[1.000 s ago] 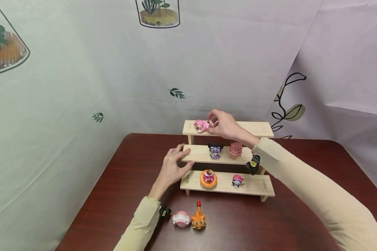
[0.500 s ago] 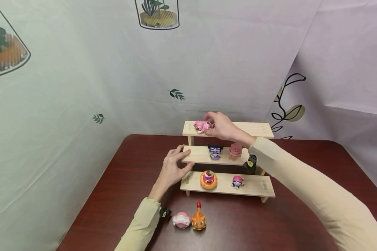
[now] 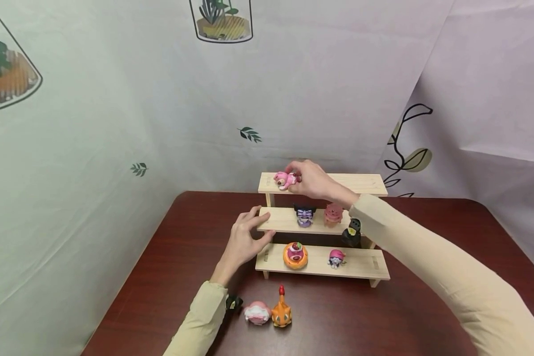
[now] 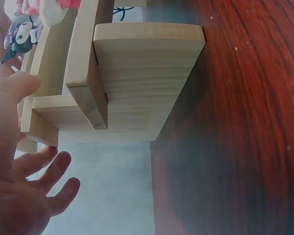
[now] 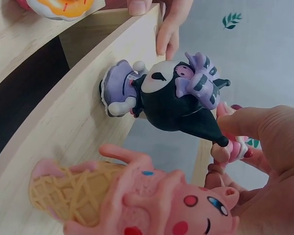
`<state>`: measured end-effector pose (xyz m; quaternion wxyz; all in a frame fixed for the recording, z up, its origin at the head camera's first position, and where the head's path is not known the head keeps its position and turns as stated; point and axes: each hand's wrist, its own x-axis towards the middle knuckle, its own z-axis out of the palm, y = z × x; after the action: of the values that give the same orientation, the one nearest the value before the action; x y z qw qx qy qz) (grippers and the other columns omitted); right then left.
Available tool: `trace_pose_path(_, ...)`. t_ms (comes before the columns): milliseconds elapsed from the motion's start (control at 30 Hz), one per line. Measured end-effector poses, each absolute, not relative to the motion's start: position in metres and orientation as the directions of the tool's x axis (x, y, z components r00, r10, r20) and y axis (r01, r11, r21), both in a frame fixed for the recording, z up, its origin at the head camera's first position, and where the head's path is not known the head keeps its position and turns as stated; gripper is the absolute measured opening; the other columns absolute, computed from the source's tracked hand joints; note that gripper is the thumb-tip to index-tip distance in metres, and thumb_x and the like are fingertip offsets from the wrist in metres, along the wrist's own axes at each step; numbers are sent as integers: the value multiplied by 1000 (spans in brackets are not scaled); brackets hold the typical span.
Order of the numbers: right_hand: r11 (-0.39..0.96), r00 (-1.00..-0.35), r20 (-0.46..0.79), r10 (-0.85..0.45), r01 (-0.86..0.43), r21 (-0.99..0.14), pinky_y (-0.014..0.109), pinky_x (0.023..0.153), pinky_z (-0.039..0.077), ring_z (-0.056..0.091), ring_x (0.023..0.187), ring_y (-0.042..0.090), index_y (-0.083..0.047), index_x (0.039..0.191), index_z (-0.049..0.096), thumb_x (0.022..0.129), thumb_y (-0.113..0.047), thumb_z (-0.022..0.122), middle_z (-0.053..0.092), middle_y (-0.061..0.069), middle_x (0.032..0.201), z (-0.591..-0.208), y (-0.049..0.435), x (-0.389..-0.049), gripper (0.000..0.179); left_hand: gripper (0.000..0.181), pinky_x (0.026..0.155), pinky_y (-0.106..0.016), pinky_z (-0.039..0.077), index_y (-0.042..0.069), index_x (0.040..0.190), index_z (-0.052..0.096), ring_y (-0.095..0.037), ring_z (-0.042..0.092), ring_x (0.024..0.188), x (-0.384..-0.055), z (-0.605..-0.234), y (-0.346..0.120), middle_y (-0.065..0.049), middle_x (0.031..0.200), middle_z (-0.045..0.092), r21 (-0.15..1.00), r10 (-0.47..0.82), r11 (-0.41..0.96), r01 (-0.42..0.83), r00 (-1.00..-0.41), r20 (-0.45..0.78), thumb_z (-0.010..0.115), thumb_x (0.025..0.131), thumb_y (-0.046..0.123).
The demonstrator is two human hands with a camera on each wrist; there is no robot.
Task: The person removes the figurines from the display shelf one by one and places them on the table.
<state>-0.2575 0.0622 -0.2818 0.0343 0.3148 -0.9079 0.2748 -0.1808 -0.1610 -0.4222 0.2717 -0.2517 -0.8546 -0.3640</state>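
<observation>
A three-tier wooden display stand (image 3: 360,267) rises on the table. On its top tier, near the left end, a pink bear figurine (image 3: 282,181) lies stretched out, and my right hand (image 3: 315,181) pinches its rear part between thumb and fingers. In the right wrist view, the right hand (image 5: 284,176) shows behind a dark-hooded purple figurine (image 5: 174,105), which hides part of the bear. My left hand (image 3: 244,238) grips the left end of the middle tier. The left wrist view shows that hand's thumb (image 4: 22,84) over the board and its fingers at the other edge.
Beside the purple figurine on the middle tier stands a pink ice-cream-cone figurine (image 3: 333,214). The bottom tier bears an orange ring-shaped figurine (image 3: 295,255) and a small pink-capped one (image 3: 336,257). A pink-and-white figurine (image 3: 257,313) and an orange long-tailed one (image 3: 282,314) lie in front.
My right hand has shifted a little to the left along the top tier, its fingers closer round the bear. The left hand keeps its place on the middle tier.
</observation>
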Motion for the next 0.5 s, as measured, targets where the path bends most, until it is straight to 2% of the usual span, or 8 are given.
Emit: trace_pose_path(500,657,-811,226,-540,-574,-488,45,83,46,58,95,31,2,119,67,84,-7,76,67,17,101,-282,61,-258,38,42,89,-61,46,0,119,73,-45,56,111,-181,-423,-161,-29,132,58,494,232,602,628,-729,644,83,81,17)
